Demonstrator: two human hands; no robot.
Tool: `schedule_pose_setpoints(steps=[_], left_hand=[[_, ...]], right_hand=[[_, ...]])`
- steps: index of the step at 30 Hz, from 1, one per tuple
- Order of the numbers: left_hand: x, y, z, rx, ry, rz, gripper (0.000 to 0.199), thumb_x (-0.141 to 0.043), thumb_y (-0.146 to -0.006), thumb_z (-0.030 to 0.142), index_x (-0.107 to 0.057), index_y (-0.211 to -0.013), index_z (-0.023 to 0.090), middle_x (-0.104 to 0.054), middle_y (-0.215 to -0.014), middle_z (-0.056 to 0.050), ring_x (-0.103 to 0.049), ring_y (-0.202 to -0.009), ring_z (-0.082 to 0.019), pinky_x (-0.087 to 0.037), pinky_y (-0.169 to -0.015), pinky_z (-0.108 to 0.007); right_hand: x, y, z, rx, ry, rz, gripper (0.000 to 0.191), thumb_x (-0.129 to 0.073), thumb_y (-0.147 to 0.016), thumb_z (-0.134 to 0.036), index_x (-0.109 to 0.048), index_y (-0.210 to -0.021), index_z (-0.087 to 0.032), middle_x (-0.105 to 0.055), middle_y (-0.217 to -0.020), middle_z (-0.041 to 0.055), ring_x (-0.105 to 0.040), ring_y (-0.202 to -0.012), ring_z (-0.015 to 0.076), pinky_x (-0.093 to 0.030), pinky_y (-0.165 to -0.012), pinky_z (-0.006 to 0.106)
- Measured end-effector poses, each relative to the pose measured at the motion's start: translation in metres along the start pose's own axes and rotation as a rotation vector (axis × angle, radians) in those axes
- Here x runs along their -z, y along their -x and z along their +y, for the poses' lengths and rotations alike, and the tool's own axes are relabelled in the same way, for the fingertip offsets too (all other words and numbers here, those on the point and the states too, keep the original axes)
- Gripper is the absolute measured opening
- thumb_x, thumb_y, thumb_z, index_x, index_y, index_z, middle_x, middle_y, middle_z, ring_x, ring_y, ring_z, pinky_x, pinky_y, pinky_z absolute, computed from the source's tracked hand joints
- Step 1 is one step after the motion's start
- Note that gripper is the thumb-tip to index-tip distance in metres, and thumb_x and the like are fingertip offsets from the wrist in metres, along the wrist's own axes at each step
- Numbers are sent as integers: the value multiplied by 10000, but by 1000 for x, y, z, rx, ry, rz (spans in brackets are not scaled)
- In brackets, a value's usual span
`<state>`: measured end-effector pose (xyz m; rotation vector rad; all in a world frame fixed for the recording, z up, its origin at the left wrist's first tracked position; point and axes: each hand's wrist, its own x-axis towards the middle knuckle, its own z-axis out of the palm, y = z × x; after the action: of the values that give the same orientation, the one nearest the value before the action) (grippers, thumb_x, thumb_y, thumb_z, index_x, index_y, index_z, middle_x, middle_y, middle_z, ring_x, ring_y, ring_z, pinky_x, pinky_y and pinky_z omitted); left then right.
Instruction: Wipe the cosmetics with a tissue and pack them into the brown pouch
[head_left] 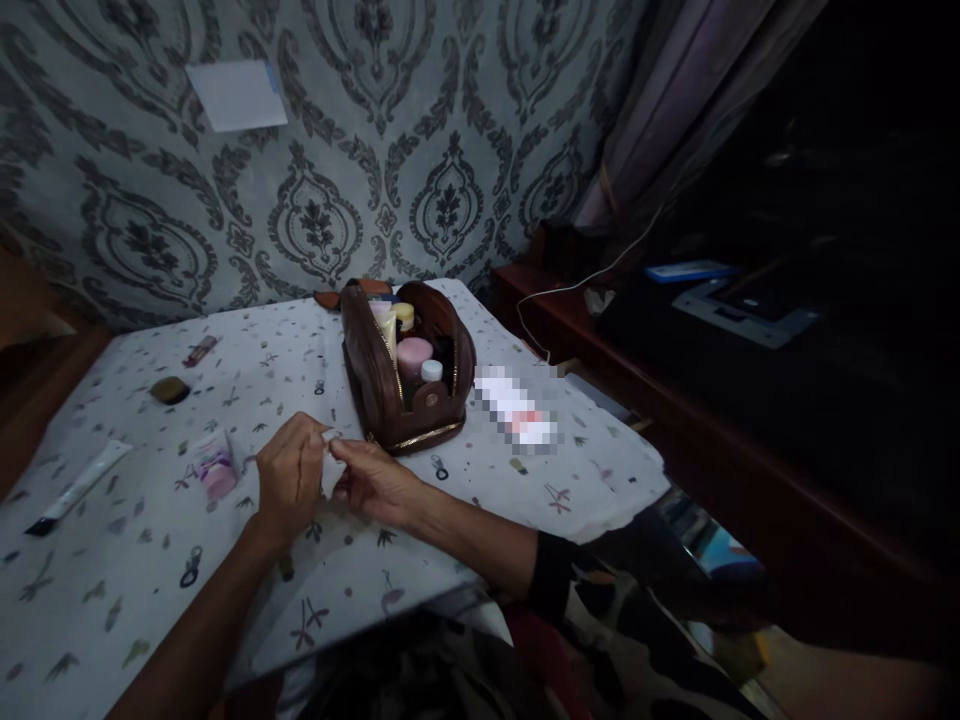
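Observation:
Close together over the table's near middle, my left hand (291, 475) and my right hand (381, 484) both grip a small white, soft-looking piece (331, 474). Its kind is hard to make out, as my fingers cover much of it. Just beyond my right hand stands an unzipped brown toiletry bag (365, 375). Inside it are a jar with a pink lid (414, 355), a bottle with a white cap (431, 371), a yellow-capped container (403, 315) and a pale tube (387, 330). Left of my left hand lies a white and purple tube with a pink cap (215, 465).
A white tube with a black cap (79, 488), a dark rounded item (170, 389) and a small pinkish item (201, 350) lie on the patterned tablecloth (247, 610). Right of the bag is a blurred-out item (517, 408). A white cable (592, 275) crosses the dark red furniture (555, 305).

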<state>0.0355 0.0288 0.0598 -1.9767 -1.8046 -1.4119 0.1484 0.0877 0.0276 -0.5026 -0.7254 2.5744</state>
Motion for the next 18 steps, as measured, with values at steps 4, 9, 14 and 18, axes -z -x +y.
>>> schedule_pose_setpoints(steps=[4,9,14,18], left_hand=[[0,0,2,149,123,-8,462,-278,-1019,457,-528,-722,207,-542,-664,-21,-533,-652,-176,-403,-627,-306],[0,0,4,336,251,1,490,-359,-987,543,-536,-680,204,-505,-553,14,-478,-521,-147,-379,-519,-274],[1,-1,4,432,315,38,506,-421,-952,585,-588,-681,192,-506,-492,26,-441,-447,-128,-342,-435,-253],[0,-1,0,437,330,48,527,-390,-964,582,-633,-733,176,-538,-501,18,-471,-445,-128,-371,-440,-247]], right_hand=[[-1,3,-3,-7,9,-45,452,-933,-525,-449,-660,-752,-168,-602,-617,-65,-507,-550,65,-315,-524,207],[0,4,-3,-5,48,-26,502,-931,-523,-455,-661,-831,-163,-643,-655,-53,-559,-569,67,-310,-515,200],[-1,5,-3,12,83,-15,568,-941,-484,-467,-653,-872,-169,-660,-683,-50,-580,-556,63,-319,-484,183],[-2,6,-4,31,120,-7,607,-936,-485,-492,-623,-904,-183,-671,-687,-52,-593,-549,68,-333,-467,174]])
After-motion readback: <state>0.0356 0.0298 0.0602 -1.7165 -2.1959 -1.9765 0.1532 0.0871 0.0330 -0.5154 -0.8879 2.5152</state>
